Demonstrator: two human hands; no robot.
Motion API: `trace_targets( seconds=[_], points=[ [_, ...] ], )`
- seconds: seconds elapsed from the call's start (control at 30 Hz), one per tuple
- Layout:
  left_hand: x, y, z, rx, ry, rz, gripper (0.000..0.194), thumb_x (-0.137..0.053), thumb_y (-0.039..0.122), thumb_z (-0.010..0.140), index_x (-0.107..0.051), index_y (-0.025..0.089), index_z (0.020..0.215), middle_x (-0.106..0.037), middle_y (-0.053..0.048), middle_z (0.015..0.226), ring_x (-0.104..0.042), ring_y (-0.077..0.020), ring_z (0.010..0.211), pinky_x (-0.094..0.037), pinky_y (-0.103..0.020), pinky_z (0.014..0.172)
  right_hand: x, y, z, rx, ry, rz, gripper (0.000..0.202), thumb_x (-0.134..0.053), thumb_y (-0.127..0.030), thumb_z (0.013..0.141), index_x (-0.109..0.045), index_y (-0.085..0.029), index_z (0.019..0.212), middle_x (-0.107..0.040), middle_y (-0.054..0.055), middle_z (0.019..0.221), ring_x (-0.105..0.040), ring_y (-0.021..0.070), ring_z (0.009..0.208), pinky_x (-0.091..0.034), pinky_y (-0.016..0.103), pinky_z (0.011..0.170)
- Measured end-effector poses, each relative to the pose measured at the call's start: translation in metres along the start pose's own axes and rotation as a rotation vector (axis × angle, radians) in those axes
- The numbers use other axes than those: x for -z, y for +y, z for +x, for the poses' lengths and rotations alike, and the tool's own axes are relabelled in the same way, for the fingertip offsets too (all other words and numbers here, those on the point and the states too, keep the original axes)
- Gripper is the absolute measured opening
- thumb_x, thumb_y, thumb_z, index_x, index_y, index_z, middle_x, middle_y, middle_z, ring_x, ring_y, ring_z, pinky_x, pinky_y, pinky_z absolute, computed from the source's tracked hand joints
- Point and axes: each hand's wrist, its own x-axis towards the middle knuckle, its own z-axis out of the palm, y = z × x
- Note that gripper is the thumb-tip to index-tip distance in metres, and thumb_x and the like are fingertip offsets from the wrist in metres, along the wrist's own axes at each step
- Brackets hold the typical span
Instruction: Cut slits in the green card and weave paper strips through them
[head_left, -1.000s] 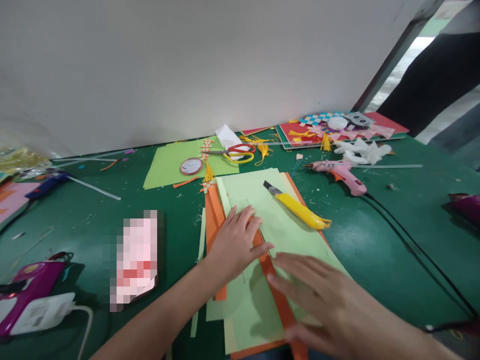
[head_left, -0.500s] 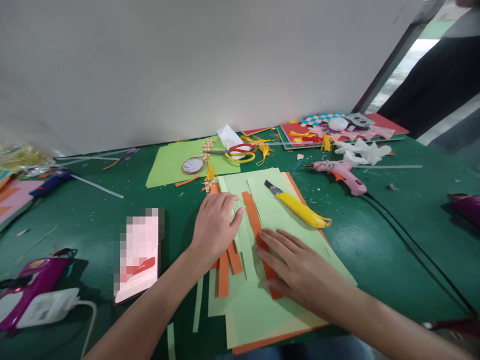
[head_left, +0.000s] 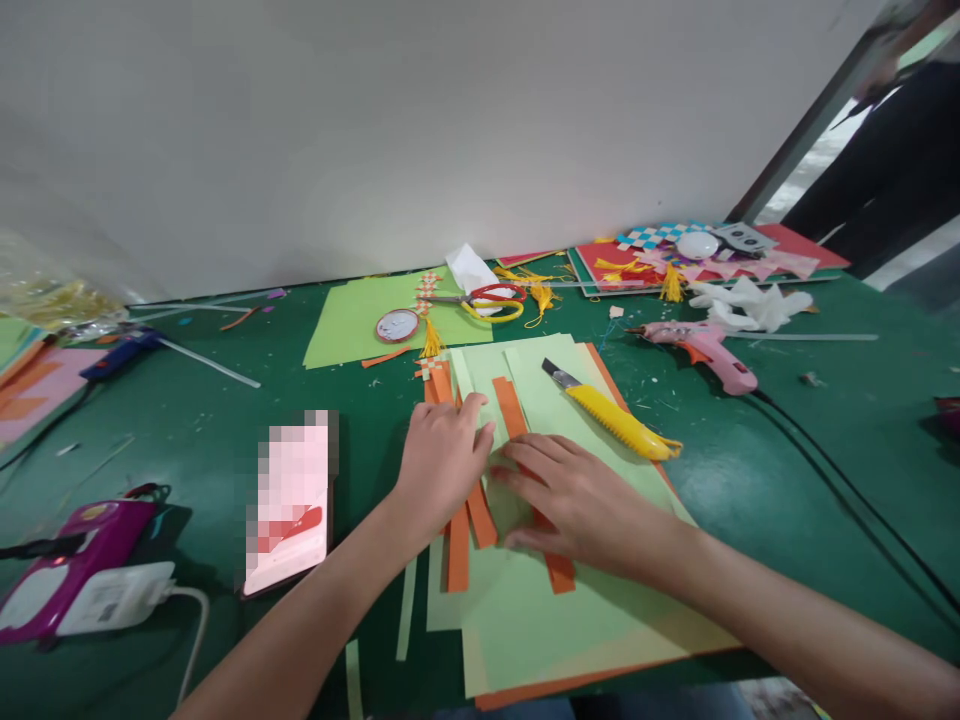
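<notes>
Orange paper point(head_left: 512, 407), one strip, is lying under my right hand point(head_left: 574, 490), which is resting across it loosely open. Half-curled, my left hand point(head_left: 442, 450) is lying over more orange strips point(head_left: 458, 562); whether it is gripping any, I cannot tell. Pale green sheets point(head_left: 600, 630) are lying beneath, bearing a yellow cutter point(head_left: 621, 417) to the right, and a pink glue gun point(head_left: 716, 358) is resting farther out on the green table point(head_left: 787, 520).

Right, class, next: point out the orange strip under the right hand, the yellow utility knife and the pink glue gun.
Orange strip point(head_left: 513, 410): head view, on its upper stretch.
Yellow utility knife point(head_left: 611, 410): head view, on its handle.
Pink glue gun point(head_left: 714, 350): head view, on its body.
</notes>
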Motion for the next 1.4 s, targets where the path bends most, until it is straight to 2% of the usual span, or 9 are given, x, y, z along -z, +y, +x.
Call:
trace_targets(
  seconds=[0.1, 0.17, 0.4, 0.57, 0.63, 0.8, 0.97, 1.2, 1.4],
  points=[
    [-0.001, 0.000, 0.001, 0.003, -0.025, 0.001, 0.025, -0.053, 0.024, 0.094, -0.059, 0.017, 0.117, -0.066, -0.002, 0.070, -0.063, -0.0235, 0.072, -0.042, -0.037, 0.079, -0.007, 0.001, -0.005, 0.009, 0.028, 0.022, 0.078, -0.063, -0.070, 0.076, -0.059, -0.008, 0.124, -0.061, 0.016, 0.121, -0.053, 0.0312, 0.118, -0.044, 0.047, 0.103],
    [0.000, 0.001, 0.001, 0.001, -0.041, 0.011, 0.025, -0.052, 0.024, 0.095, -0.058, 0.017, 0.118, -0.067, -0.002, 0.071, -0.064, -0.0232, 0.073, -0.041, -0.037, 0.079, -0.008, 0.001, -0.007, 0.009, 0.026, 0.032, 0.087, -0.063, -0.074, 0.071, -0.059, -0.006, 0.125, -0.061, 0.017, 0.121, -0.053, 0.0319, 0.118, -0.043, 0.047, 0.104],
    [0.000, 0.001, 0.002, -0.005, -0.069, 0.065, 0.028, -0.042, 0.016, 0.098, -0.057, 0.015, 0.122, -0.069, -0.004, 0.074, -0.066, -0.0227, 0.074, -0.040, -0.038, 0.081, -0.010, 0.001, -0.005, 0.024, 0.079, 0.004, 0.072, -0.066, -0.065, 0.077, -0.062, -0.006, 0.118, -0.064, 0.017, 0.117, -0.057, 0.0314, 0.113, -0.047, 0.045, 0.099],
    [-0.003, -0.002, 0.001, -0.023, -0.067, 0.119, 0.034, -0.040, 0.012, 0.096, -0.054, 0.015, 0.127, -0.068, -0.002, 0.071, -0.065, -0.0221, 0.071, -0.040, -0.037, 0.079, -0.012, 0.002, -0.005, 0.049, 0.166, 0.005, 0.046, -0.063, -0.049, 0.087, -0.065, -0.008, 0.109, -0.067, 0.015, 0.107, -0.060, 0.0277, 0.107, -0.050, 0.042, 0.095],
    [-0.003, -0.001, 0.001, -0.022, -0.070, 0.131, 0.034, -0.041, 0.011, 0.096, -0.054, 0.015, 0.127, -0.068, -0.002, 0.070, -0.065, -0.0220, 0.070, -0.040, -0.037, 0.079, -0.010, 0.003, -0.006, 0.049, 0.183, 0.007, 0.047, -0.060, -0.052, 0.089, -0.066, -0.009, 0.106, -0.067, 0.015, 0.106, -0.060, 0.0278, 0.108, -0.050, 0.042, 0.094],
    [0.002, 0.002, 0.002, 0.002, -0.040, 0.111, 0.031, -0.044, 0.014, 0.096, -0.054, 0.015, 0.125, -0.071, -0.004, 0.081, -0.066, -0.0223, 0.078, -0.042, -0.037, 0.079, -0.006, 0.002, -0.007, 0.093, 0.247, 0.056, 0.071, -0.051, -0.073, 0.082, -0.068, -0.009, 0.104, -0.067, 0.016, 0.105, -0.059, 0.0293, 0.108, -0.046, 0.045, 0.098],
    [0.002, 0.001, 0.002, 0.033, -0.013, -0.047, 0.036, -0.048, 0.015, 0.094, -0.049, 0.016, 0.130, -0.070, -0.005, 0.091, -0.065, -0.0218, 0.083, -0.044, -0.037, 0.078, -0.005, -0.002, -0.006, 0.116, 0.153, 0.084, 0.061, -0.050, -0.068, 0.086, -0.069, -0.012, 0.103, -0.067, 0.012, 0.102, -0.059, 0.0262, 0.106, -0.045, 0.042, 0.100],
    [0.003, -0.001, 0.004, 0.108, 0.020, -0.402, 0.044, -0.049, 0.012, 0.092, -0.045, 0.021, 0.135, -0.065, 0.002, 0.079, -0.062, -0.0167, 0.072, -0.048, -0.032, 0.074, -0.005, -0.002, -0.007, 0.107, 0.137, 0.072, 0.055, -0.048, -0.063, 0.090, -0.070, -0.014, 0.101, -0.067, 0.012, 0.101, -0.060, 0.0250, 0.103, -0.048, 0.041, 0.096],
    [0.009, -0.006, 0.006, 0.164, 0.267, -0.622, 0.032, -0.050, 0.021, 0.095, -0.052, 0.022, 0.127, -0.059, 0.002, 0.082, -0.058, -0.0140, 0.077, -0.048, -0.028, 0.077, -0.007, -0.002, -0.006, 0.087, 0.166, 0.070, 0.044, -0.052, -0.052, 0.094, -0.070, -0.011, 0.096, -0.067, 0.012, 0.094, -0.062, 0.0264, 0.101, -0.050, 0.041, 0.091]
  ],
)
